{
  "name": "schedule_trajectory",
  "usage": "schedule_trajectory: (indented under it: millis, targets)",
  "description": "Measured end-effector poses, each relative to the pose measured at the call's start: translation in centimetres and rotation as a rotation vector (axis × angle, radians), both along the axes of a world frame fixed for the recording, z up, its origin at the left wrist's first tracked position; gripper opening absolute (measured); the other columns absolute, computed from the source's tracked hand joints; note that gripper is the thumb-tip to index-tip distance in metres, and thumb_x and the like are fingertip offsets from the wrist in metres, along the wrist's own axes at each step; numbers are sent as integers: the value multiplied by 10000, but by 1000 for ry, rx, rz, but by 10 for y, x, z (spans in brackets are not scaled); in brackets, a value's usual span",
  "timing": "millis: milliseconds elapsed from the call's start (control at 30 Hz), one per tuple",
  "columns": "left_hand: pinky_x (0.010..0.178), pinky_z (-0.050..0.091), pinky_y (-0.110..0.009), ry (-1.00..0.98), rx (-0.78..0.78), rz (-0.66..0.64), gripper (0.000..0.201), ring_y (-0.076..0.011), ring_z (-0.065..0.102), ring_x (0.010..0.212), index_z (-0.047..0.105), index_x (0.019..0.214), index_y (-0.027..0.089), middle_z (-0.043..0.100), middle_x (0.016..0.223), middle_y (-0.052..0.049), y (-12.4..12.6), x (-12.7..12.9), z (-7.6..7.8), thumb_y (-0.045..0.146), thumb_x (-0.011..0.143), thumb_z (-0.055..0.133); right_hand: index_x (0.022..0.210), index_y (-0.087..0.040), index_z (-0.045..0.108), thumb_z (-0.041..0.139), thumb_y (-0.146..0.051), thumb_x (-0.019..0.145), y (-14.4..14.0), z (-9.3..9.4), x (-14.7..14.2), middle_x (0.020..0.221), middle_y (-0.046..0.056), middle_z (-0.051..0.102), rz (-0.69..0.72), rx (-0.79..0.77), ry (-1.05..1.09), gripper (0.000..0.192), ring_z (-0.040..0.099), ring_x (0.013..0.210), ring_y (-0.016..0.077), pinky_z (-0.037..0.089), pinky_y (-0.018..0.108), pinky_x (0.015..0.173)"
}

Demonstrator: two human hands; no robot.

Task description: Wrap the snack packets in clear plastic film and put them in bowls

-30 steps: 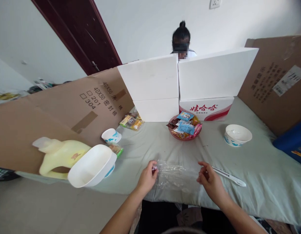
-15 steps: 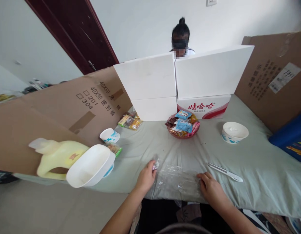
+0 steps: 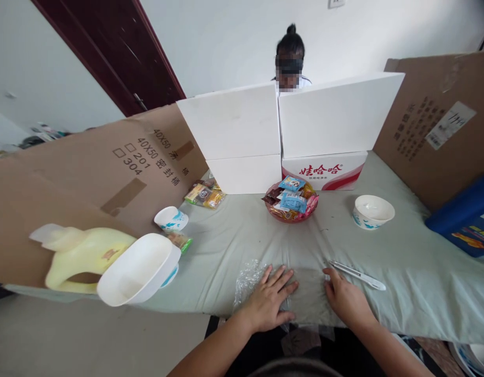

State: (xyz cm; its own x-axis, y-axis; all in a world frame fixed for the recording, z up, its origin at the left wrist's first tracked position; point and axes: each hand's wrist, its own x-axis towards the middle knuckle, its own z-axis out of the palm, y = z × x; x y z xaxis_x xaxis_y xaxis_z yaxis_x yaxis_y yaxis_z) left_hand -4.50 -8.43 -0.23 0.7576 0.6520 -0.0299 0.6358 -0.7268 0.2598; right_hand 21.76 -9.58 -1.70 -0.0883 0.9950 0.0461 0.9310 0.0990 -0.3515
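Observation:
My left hand (image 3: pixel 270 299) lies flat with fingers spread, pressing on a sheet of clear plastic film (image 3: pixel 247 277) near the table's front edge. The film is crinkled to the left of that hand and smoother to its right. At the film's right edge, my right hand (image 3: pixel 345 297) is closed, with thumb and forefinger together on the film; its other fingers are curled under. Just beyond the right fingertips lies a slim white utility knife (image 3: pixel 359 275), pointing away to the left.
A red bowl (image 3: pixel 289 219) of wrapped snacks stands mid-table before white boxes (image 3: pixel 229 120). A paper bowl (image 3: pixel 373 212) and a blue container (image 3: pixel 461 222) are at right. Packets (image 3: pixel 205 195), a paper cup (image 3: pixel 171 217), a yellow jug (image 3: pixel 85 251) and a white tub (image 3: pixel 137 272) are at left. Another person (image 3: pixel 291 57) sits behind.
My left hand has let go of the film's bunched left edge, moved right and flattened onto the film. My right hand stays near the film's right edge. The view has shifted slightly.

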Motion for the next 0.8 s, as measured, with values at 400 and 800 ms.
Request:
schedule_trajectory:
  millis: [400, 800]
  targets:
    - [1177, 130, -501, 18, 33, 58, 857, -277, 143, 1452, 147, 1514, 224, 193, 1573, -95, -2, -22, -1, 609, 853, 534, 1451, -124, 331, 573, -519, 825, -19, -22, -55, 1487, 142, 377, 482, 410, -154, 779, 283, 1383, 326, 271, 487, 1093]
    - [1061, 394, -488, -131, 314, 343, 416, -305, 411, 1322, 532, 1265, 205, 525, 1344, -131, -33, -131, 0, 351, 876, 557, 1494, -171, 253, 707, -613, 662, -36, -13, -23, 1531, 143, 282, 588, 317, -68, 1046, 192, 1417, 365, 220, 552, 1120]
